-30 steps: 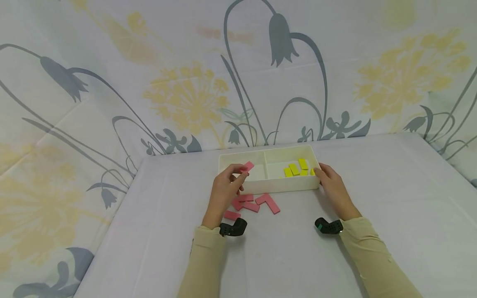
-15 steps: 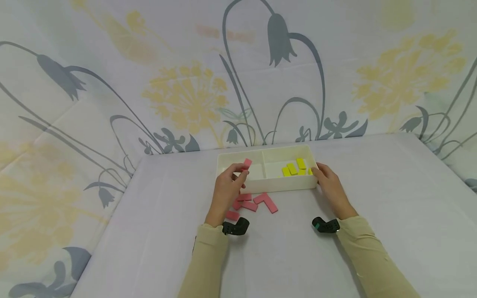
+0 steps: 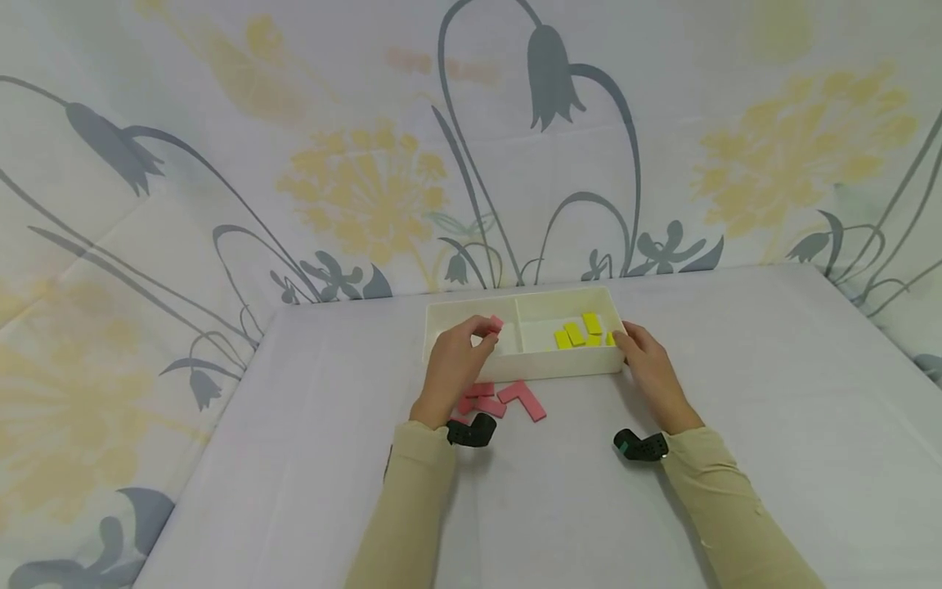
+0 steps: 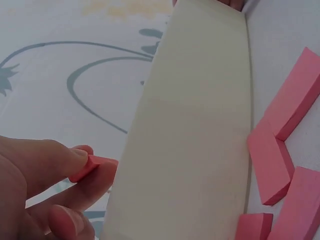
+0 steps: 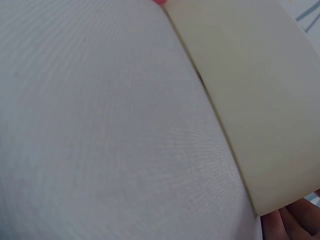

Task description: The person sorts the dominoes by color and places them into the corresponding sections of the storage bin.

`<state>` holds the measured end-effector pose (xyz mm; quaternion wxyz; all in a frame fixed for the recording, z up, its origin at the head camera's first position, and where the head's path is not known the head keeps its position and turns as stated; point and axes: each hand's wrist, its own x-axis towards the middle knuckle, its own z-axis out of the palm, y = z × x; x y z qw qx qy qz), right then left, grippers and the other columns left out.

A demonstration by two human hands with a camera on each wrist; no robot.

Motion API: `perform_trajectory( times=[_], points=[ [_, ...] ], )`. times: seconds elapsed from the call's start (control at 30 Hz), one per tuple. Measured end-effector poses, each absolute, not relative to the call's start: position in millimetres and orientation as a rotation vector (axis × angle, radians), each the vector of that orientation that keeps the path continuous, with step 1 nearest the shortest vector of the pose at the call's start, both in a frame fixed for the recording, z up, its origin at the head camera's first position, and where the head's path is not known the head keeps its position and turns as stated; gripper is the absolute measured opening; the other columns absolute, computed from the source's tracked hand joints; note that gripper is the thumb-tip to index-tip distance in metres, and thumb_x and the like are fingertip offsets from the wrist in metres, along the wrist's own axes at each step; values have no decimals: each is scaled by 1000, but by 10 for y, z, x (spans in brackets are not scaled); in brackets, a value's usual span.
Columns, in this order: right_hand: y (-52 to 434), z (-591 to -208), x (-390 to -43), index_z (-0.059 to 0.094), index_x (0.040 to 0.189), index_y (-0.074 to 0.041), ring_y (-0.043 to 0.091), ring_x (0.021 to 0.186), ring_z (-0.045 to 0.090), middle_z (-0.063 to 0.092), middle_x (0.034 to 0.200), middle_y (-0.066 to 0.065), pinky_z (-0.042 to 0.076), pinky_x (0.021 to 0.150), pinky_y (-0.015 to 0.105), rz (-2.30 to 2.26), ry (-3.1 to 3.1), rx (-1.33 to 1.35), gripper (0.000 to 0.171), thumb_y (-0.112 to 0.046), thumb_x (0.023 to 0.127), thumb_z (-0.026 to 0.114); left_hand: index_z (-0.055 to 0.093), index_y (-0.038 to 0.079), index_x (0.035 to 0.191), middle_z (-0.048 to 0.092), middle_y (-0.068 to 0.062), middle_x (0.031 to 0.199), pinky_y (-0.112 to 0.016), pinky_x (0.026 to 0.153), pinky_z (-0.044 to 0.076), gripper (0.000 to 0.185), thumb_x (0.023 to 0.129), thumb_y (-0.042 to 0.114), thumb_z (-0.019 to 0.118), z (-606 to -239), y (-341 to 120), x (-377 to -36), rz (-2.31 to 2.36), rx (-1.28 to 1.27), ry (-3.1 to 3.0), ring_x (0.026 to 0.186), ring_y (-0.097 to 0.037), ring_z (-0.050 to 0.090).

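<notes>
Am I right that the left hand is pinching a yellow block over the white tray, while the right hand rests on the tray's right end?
Not quite. The block pinched by the left hand is pink, not yellow, as the head view and left wrist view show. The rest holds: it is over the white tray, and the right hand rests on its right end.

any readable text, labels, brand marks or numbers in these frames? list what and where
None readable in any view.
White tray: plain walls, no marking.
Pink blocks and yellow blocks: plain faces.
Pink block pinched in the left hand: blank.
Right hand at the tray's end: nothing printed nearby.
</notes>
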<state>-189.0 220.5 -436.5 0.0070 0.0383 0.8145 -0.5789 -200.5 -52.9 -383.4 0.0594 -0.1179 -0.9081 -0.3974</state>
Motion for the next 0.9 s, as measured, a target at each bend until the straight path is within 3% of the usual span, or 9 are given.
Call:
perform_trajectory(
  times=[0.23, 0.43, 0.53, 0.77, 0.9],
  points=[
    [2224, -4365, -1876, 24, 140, -6, 28, 124, 30, 29, 140, 13, 26, 99, 47, -1825, 2544, 122, 66, -50, 92, 34, 64, 19, 104, 61, 8, 91, -31, 77, 42, 22, 90, 25, 48, -3760, -457, -2111, -1192, -374, -2829, 84, -11, 53],
    [2225, -4375, -1878, 24, 140, -6, 29, 123, 31, 29, 140, 13, 26, 98, 47, -1809, 2547, 133, 66, -50, 92, 34, 66, 18, 100, 62, 9, 83, -29, 68, 41, 21, 88, 21, 49, -3736, -425, -2195, -1111, -370, -2852, 79, -11, 54],
    [2222, -4385, -1886, 26, 140, -6, 28, 122, 32, 30, 140, 13, 27, 98, 47, -1804, 2554, 134, 65, -49, 92, 34, 66, 19, 100, 63, 9, 86, -28, 63, 41, 21, 87, 22, 49, -3744, -412, -2244, -1088, -366, -2863, 76, -10, 53],
    [2205, -4387, -1889, 27, 139, -7, 27, 122, 33, 32, 139, 13, 27, 98, 46, -1815, 2550, 136, 65, -51, 91, 34, 65, 20, 105, 63, 5, 96, -28, 56, 43, 24, 89, 26, 48, -3761, -395, -2288, -1182, -337, -2873, 51, -10, 57],
    [2202, -4373, -1887, 28, 139, -7, 27, 122, 33, 32, 139, 12, 27, 98, 46, -1820, 2556, 120, 65, -50, 92, 34, 63, 20, 108, 63, 4, 100, -27, 56, 44, 25, 89, 26, 48, -3739, -395, -2272, -1209, -326, -2856, 51, -11, 57]
  ],
)
